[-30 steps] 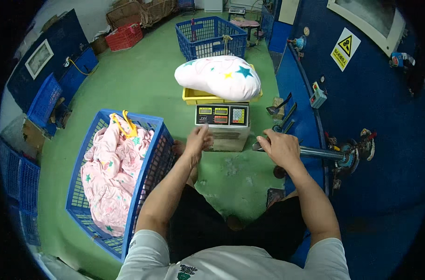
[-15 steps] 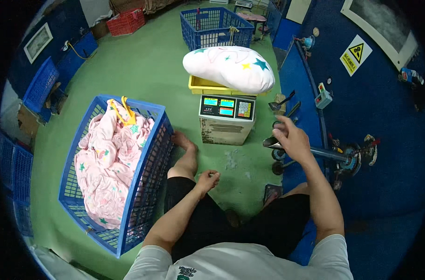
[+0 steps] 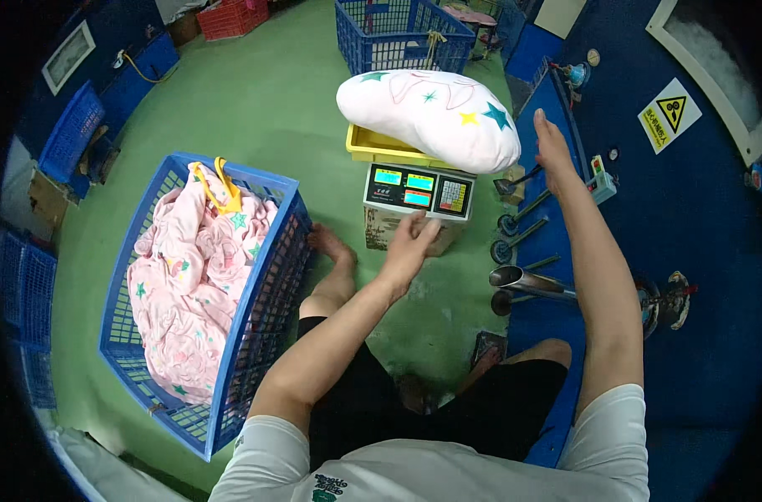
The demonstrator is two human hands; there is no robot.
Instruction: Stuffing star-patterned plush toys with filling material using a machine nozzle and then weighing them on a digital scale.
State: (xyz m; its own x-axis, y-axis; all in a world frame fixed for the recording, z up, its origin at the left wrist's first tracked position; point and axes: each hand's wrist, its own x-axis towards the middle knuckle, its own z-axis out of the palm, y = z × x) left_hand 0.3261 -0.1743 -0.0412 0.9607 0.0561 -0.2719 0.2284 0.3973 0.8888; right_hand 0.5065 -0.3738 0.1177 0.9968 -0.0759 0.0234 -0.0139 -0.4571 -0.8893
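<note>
The white star-patterned pillow (image 3: 431,117) is hiding most of the yellow tray (image 3: 381,148) on the scale (image 3: 416,201). Left hand (image 3: 409,243) is hovering loosely open before the scale; right hand (image 3: 552,146), flat and empty, is reaching just beside the pillow.

Left hand (image 3: 409,245) reaches forward, fingers loosely curled; right hand (image 3: 552,144) stretches farther ahead, fingers straight, palm open.

one pillow (image 3: 431,117), one scale (image 3: 416,197), one yellow tray (image 3: 373,146)
</note>
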